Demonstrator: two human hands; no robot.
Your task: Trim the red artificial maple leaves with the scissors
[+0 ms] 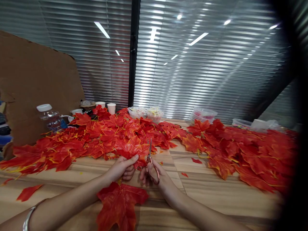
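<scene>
My left hand [127, 166] pinches a red artificial maple leaf [132, 148] between thumb and fingers. In my right hand [154, 173] is a pair of scissors [149, 157] with copper-coloured handles, fingers through the loops. The blades point up and away, slightly parted, at the right edge of the held leaf. Below my left hand another red maple leaf [122, 205] hangs or lies close to me; whether it is joined to the held one I cannot tell.
Heaps of red leaves lie left [101, 131] and right [240, 150], with leaf scraps [184, 175] on the wooden table [204, 199]. Behind stand a plastic jar [49, 117], paper cups [111, 108] and clear tubs [155, 114]. A cardboard sheet [38, 77] rises at left.
</scene>
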